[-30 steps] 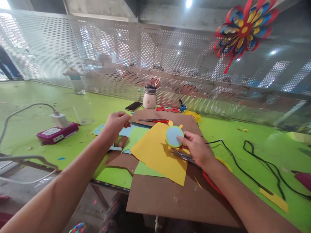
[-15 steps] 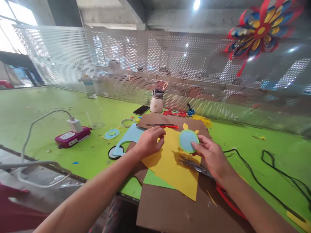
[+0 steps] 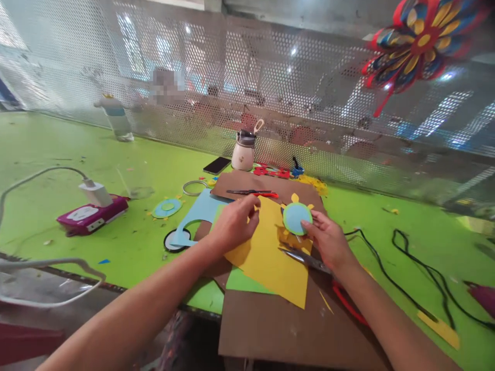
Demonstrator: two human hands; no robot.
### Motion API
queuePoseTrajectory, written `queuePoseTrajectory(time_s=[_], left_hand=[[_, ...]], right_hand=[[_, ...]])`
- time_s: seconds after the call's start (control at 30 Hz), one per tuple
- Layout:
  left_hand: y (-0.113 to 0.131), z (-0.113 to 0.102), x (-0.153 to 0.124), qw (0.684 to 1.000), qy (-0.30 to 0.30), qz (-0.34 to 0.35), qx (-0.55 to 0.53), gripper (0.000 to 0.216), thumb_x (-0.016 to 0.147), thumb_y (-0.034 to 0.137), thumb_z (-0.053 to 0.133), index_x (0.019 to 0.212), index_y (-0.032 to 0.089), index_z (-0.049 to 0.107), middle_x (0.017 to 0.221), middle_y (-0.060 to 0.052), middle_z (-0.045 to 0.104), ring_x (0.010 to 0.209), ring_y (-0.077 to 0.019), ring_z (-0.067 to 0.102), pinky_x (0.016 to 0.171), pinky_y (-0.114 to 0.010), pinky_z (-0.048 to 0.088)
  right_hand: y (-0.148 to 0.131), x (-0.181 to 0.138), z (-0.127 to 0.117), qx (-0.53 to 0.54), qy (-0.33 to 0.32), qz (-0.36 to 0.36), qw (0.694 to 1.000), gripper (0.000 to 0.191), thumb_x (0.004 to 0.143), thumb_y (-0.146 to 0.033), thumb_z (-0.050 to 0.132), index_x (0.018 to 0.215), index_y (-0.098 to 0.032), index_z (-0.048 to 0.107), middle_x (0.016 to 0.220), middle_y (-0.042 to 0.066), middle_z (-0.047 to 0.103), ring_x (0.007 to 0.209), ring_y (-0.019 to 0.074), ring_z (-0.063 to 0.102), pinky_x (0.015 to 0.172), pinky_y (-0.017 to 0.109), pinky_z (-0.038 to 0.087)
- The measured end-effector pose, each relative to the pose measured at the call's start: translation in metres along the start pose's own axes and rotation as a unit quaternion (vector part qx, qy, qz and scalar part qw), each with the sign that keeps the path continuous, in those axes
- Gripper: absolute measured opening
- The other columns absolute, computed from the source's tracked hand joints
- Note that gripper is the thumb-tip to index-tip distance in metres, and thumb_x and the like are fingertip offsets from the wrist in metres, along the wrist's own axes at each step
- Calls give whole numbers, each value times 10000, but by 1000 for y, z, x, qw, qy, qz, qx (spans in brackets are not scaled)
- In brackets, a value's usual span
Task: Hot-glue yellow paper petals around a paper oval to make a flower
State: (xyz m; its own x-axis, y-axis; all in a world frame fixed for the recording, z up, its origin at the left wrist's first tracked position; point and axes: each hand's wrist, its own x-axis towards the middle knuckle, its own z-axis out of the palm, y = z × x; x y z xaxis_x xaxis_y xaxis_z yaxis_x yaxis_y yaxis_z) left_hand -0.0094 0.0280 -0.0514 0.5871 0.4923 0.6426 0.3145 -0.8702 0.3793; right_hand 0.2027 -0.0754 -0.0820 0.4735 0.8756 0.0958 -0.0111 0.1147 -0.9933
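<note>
My right hand (image 3: pixel 329 239) pinches a paper disc (image 3: pixel 297 220), light blue with a green rim and small yellow petals at its edge. It is held above a yellow paper sheet (image 3: pixel 266 257). My left hand (image 3: pixel 235 221) is over the sheet's left side, its thumb and fingertips brought together; whether anything small is between them I cannot make out. Below the disc lies a pair of large scissors (image 3: pixel 307 259), its red handles partly behind my right forearm. Under the yellow sheet are green paper (image 3: pixel 247 283) and brown cardboard (image 3: pixel 278 330).
Blue cut paper (image 3: pixel 199 208) and a black-rimmed tape roll (image 3: pixel 168 242) lie left of the cardboard. A second disc (image 3: pixel 167 208), a purple power strip (image 3: pixel 93 214), a phone (image 3: pixel 217 165), a bottle (image 3: pixel 243 152) and a utility knife (image 3: pixel 253 193) are around. Black cord (image 3: pixel 386 273) runs at right.
The view has tilted down and shifted, so the table's things sit further left and higher. The disc stays in my right hand, and both hands keep nearly the same pose.
</note>
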Motion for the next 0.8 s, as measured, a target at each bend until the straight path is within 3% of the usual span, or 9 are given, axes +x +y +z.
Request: queuePoseTrajectory(time_s=[0.07,0.23,0.43,0.57,0.7,0.8], left_hand=[[-4,-4,3,999,13,-37,6,169,810,154,449,936,173,558,716,-30,609,614,-152,533,581,-260,370],[-14,-11,7,996,13,-80,48,202,844,227,445,924,178,624,787,-51,678,641,-162,574,630,-264,398],[-20,-8,9,990,-24,-137,30,295,858,350,441,990,189,650,622,-24,660,541,-158,559,542,-249,378],[-16,-2,11,971,-86,-194,-111,340,824,457,480,897,182,666,665,-37,689,573,-169,591,558,-259,430],[-9,3,11,909,-165,-223,-312,346,796,482,523,799,171,675,763,-68,702,711,-196,630,643,-289,493],[-5,5,9,874,-202,-230,-378,297,773,454,573,816,182,686,754,-49,682,697,-185,614,641,-287,489]], right_hand=[[-1,-1,3,-9,-3,0,1000,441,652,-351,746,1027,-171,599,865,40,697,687,173,605,530,254,464],[-5,-7,9,-21,-17,2,1000,480,631,-356,749,1042,-158,600,858,49,706,691,183,621,538,263,468],[-14,-13,16,13,-69,16,997,505,650,-319,740,1100,-164,571,892,44,709,747,193,638,578,268,495],[-16,-16,21,20,-89,31,995,517,642,-316,742,1110,-184,565,884,33,712,743,199,655,596,277,507],[-16,-21,27,35,-127,45,990,534,646,-325,740,1131,-204,554,930,34,709,796,207,664,645,293,514],[-14,-23,31,22,-137,51,989,546,653,-332,738,1145,-195,543,929,41,707,796,201,656,617,272,496]])
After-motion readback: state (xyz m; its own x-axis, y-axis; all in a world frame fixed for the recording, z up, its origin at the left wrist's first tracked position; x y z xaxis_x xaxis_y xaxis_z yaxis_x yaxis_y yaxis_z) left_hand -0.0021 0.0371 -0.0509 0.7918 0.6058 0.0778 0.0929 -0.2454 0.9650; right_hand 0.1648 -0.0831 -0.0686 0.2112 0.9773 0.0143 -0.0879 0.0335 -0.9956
